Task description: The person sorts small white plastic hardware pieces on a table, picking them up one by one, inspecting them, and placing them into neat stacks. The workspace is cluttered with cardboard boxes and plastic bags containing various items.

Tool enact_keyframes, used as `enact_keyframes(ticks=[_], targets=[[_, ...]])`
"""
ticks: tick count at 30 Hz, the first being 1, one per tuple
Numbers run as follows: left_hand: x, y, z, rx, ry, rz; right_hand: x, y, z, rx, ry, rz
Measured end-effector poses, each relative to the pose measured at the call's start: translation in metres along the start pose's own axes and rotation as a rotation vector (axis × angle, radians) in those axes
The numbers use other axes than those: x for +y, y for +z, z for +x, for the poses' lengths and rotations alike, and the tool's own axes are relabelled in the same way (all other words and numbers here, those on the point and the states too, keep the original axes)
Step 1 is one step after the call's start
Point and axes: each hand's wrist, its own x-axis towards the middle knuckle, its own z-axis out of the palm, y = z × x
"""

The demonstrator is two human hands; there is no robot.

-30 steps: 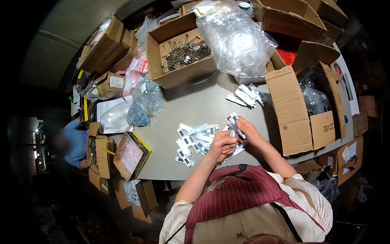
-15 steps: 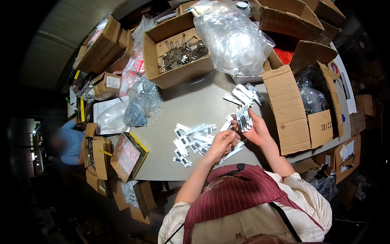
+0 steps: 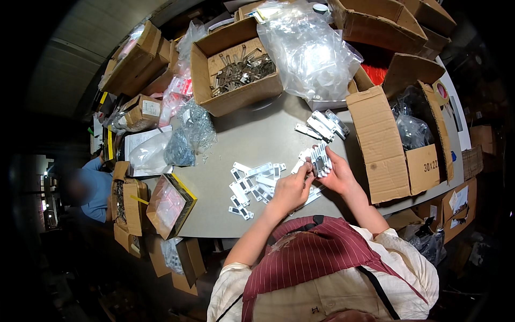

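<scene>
My right hand (image 3: pixel 340 174) is closed around a small stack of white plastic pieces with dark slots (image 3: pixel 322 163), fanned side by side. My left hand (image 3: pixel 291 189) has its thumb and fingers pinched together at the stack's left edge; whatever lies between its fingertips is hidden. To the left of my hands, a loose pile of similar white pieces (image 3: pixel 242 194) is spread on the grey table. Beyond the stack, another group of white pieces (image 3: pixel 323 125) lies bunched together.
A cardboard box of small metal parts (image 3: pixel 199 64) stands at the back, beside clear plastic bags (image 3: pixel 306 48). An open carton (image 3: pixel 378 147) is at the right. Bags of small hardware (image 3: pixel 181 148) and a yellow-edged box (image 3: pixel 185 194) sit left. A person in blue (image 3: pixel 96 193) is farther left.
My left hand has shifted slightly up, bringing its fingertips against the stack. The stack has tilted a little in my right hand, which stays nearly in place.
</scene>
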Motion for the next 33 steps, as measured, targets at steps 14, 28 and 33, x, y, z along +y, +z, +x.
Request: enact_keyframes(ticks=[14,28,33], targets=[[-0.004,-0.009,0.006,-0.269,0.287,0.203,0.005,-0.008,-0.001,0.029,-0.075,-0.349],[-0.001,-0.018,0.010,-0.285,0.302,0.111,0.016,-0.019,-0.019,0.072,-0.057,-0.537],[0.013,-0.014,0.004,-0.301,0.170,-0.223,0.021,-0.014,-0.023,0.054,-0.073,-0.644]])
